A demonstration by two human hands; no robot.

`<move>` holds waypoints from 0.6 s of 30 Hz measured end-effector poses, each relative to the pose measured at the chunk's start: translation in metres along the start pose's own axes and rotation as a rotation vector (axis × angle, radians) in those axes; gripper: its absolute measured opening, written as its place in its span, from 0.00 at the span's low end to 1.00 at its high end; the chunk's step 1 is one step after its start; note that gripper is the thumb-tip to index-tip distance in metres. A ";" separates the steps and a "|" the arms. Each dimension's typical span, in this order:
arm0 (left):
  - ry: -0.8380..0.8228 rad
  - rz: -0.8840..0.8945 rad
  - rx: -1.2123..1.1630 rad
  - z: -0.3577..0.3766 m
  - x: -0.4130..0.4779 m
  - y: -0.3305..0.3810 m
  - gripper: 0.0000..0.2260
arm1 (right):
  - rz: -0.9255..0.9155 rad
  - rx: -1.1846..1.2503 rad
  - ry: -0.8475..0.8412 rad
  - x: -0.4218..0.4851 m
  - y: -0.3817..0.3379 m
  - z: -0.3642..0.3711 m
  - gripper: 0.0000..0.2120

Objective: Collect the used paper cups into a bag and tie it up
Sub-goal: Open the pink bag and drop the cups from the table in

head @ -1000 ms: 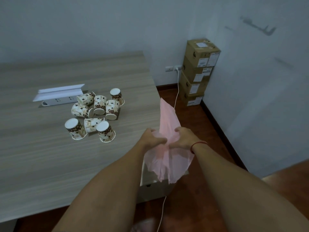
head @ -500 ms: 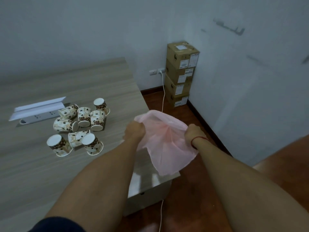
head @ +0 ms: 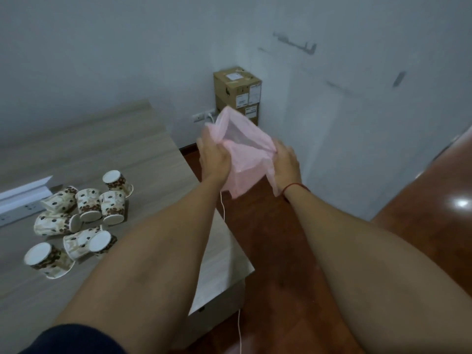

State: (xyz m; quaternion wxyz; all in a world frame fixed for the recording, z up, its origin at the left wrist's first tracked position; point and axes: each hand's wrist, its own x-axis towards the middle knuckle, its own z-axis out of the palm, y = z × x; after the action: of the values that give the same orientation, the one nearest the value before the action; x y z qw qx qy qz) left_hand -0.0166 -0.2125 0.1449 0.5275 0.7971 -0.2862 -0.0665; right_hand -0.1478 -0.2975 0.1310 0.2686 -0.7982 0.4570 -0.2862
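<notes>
Both hands, left hand (head: 213, 155) and right hand (head: 286, 162), are gripping the pink bag (head: 242, 149) with curled fingers (mouth gaping), paper cups (head: 84, 213) lying on the desk (head: 127, 139).

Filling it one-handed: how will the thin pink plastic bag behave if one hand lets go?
Probably floppy: the thin pink plastic bag sags, creased, between left hand and right hand. Its mouth, spread only by both hands, would likely collapse.

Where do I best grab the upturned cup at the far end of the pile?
Take the upturned cup round its side wall, just under its white base, probably from above and the right. It stands base-up, slightly apart from the other cups, so that side looks free. The left hand and right hand both grip the pink bag; one must let go first.
</notes>
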 end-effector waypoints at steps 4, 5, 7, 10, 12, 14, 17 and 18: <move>0.130 0.299 -0.002 0.015 0.010 0.042 0.27 | -0.087 -0.039 0.250 0.017 -0.024 -0.012 0.20; 0.091 0.334 0.114 0.021 0.009 0.031 0.27 | -0.041 -0.002 0.215 0.015 -0.017 -0.008 0.20; -0.250 0.141 0.486 0.032 -0.004 -0.008 0.25 | 0.078 -0.275 -0.220 0.001 0.013 0.008 0.20; -0.646 -0.289 0.736 0.031 -0.040 -0.065 0.17 | 0.349 -0.554 -0.705 -0.040 0.064 0.023 0.22; -0.560 -0.299 0.676 0.031 -0.042 -0.063 0.16 | 0.441 -0.518 -0.669 -0.044 0.071 0.023 0.22; -0.477 -0.303 0.579 0.032 -0.037 -0.049 0.17 | 0.444 -0.407 -0.524 -0.038 0.062 0.020 0.21; -0.368 -0.291 0.396 0.032 -0.024 -0.016 0.16 | 0.362 -0.182 -0.263 -0.018 0.032 0.009 0.19; -0.322 -0.252 0.340 0.032 -0.017 -0.005 0.15 | 0.315 -0.129 -0.193 -0.011 0.022 0.005 0.17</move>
State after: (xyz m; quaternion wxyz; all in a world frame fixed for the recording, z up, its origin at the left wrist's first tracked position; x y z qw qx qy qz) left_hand -0.0419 -0.2279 0.1229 0.3211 0.8828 -0.2721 -0.2087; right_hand -0.1616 -0.2967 0.1099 0.3010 -0.7561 0.5656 -0.1330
